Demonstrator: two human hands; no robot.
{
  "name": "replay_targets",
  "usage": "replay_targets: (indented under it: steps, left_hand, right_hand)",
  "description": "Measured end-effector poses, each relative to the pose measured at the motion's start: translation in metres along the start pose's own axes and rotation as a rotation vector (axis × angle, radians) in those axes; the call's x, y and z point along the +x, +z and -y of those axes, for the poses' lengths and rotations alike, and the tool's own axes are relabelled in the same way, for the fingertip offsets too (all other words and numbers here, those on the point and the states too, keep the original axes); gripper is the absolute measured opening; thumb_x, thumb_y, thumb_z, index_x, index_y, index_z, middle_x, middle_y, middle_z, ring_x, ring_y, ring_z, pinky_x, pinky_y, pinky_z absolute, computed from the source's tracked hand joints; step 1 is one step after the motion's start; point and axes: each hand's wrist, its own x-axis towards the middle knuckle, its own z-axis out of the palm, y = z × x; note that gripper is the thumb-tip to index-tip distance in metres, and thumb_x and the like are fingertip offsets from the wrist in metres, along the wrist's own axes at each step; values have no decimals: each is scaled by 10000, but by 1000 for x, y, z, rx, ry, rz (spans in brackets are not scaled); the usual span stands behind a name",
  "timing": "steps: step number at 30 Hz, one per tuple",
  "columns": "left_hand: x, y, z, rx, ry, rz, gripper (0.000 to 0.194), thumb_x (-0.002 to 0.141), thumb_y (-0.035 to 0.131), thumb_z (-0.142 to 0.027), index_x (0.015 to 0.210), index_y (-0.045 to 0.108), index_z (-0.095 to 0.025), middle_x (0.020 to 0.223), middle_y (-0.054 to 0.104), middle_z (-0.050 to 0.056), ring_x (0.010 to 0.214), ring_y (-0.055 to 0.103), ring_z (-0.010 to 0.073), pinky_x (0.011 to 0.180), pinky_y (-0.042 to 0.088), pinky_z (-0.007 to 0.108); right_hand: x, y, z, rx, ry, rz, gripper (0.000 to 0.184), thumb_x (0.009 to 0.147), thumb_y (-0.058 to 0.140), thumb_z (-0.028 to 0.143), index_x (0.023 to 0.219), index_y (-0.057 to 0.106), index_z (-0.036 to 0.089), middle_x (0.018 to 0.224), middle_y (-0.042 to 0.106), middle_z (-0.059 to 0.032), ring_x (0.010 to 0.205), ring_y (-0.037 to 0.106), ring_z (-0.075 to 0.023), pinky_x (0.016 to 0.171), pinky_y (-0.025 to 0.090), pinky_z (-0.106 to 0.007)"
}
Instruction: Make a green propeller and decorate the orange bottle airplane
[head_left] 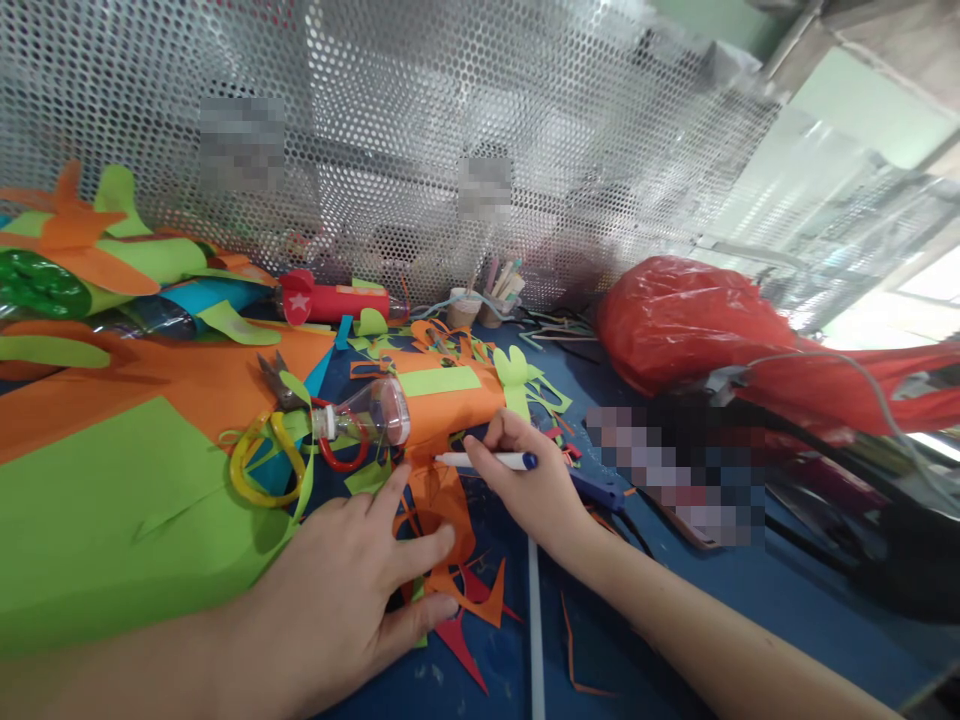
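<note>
My right hand point(536, 480) grips a white marker point(476, 460) with a blue end, its tip on a piece of orange paper point(435, 490). Spread over the left side of that paper is my left hand point(352, 560), fingers apart and the fingertips resting on or close to it. Just beyond both hands lies a clear plastic bottle point(367, 415) wrapped in orange paper with a light green strip point(439, 380). Its white-capped neck points left. Scissors point(266, 460) with yellow and red handles lie left of the bottle, partly under green scraps.
Green sheets point(112, 510) over orange paper cover the left side. Paper-wrapped bottles point(157, 260) and a red one point(337, 303) stand behind. Cups with sticks point(495, 305), a red bag point(690, 320), a phone-like blurred object point(675, 490) and a blue glue gun point(592, 488) are also there.
</note>
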Motion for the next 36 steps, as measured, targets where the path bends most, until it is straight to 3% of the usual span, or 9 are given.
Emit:
replay_targets:
  steps: [36]
  left_hand:
    - [1,-1,0,30,4,14,543,952,260,-589,1257,625,-330,1371,498,251,1004,653,370,770,538,546]
  right_hand:
    - [2,-1,-1,-35,-8,35,285,860,555,283,654,369,220,567,372,75,519,353,-95,503,283,-243]
